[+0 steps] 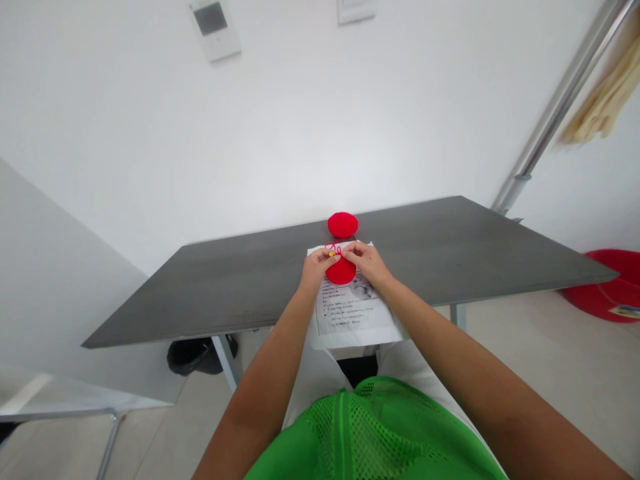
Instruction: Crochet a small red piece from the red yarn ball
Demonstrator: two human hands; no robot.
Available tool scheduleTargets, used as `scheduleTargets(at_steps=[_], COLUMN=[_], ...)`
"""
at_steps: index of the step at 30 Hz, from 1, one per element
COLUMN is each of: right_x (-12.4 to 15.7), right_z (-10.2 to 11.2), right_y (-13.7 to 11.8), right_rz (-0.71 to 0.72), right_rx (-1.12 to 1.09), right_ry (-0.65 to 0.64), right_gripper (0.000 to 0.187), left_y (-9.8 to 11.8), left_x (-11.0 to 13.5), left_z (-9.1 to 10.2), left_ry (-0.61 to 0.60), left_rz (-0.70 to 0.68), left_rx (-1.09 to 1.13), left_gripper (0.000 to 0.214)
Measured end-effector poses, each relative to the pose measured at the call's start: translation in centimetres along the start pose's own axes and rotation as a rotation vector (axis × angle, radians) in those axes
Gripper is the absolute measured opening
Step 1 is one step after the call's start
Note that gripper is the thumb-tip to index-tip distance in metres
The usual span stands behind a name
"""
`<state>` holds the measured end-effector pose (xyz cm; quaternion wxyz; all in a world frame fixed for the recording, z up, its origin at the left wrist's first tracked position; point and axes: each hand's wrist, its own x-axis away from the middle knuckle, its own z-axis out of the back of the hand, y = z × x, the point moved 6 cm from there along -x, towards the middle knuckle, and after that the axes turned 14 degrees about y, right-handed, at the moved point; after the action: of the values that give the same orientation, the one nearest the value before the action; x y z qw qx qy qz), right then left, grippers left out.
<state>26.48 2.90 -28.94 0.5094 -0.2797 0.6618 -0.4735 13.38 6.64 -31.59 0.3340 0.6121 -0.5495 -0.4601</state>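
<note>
A round red piece that looks like crochet work (341, 273) is held over the printed sheet of paper (345, 333) at the front of the table. My left hand (315, 268) is closed on its left edge, thumb and fingers pinched together beside a small yellow item (331, 254) whose kind I cannot make out. My right hand (366, 260) pinches at the upper right edge, close to a loop of red yarn (339, 249). Whether a hook is in its fingers is too small to tell. Just beyond both hands lies a red ball of yarn (343, 225).
The dark grey table (240, 280) runs along a white wall. A metal pole (555, 107) rises at the right, near a red tub (595, 293) on the floor. Below the table's left side sits a bin with a black bag (193, 355).
</note>
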Motion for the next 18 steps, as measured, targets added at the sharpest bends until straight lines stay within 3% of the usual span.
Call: scheduleTargets(at_steps=[18], right_x=[0.6], right_z=[-0.1], right_y=[-1.4], right_rz=[0.177], right_rx=[0.194], right_ry=[0.014], right_gripper=[0.016], left_y=[0.5], left_x=[0.1], left_z=[-0.2], left_ry=[-0.018], left_rz=[-0.073], left_rx=[0.018], left_gripper=[0.021])
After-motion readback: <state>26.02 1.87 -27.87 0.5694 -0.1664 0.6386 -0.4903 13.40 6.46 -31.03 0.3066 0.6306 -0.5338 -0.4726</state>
